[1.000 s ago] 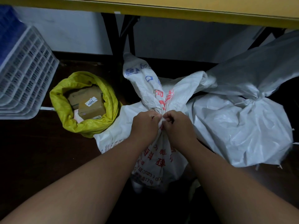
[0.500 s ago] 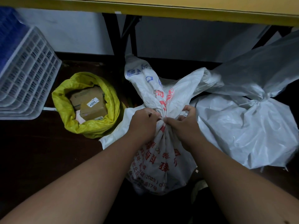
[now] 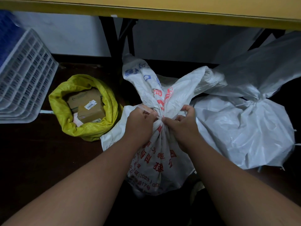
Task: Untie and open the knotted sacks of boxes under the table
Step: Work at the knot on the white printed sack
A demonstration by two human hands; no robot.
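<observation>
Pinching the tied neck of a white sack printed "(2023)", both hands, left hand and right hand, work under the yellow worktop. Left of it, an open yellow sack shows a box labelled "3007".

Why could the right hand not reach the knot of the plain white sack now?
Probably it could: the plain white sack's knot lies uncovered just beside it. But the right hand is busy pinching the printed sack.
</observation>
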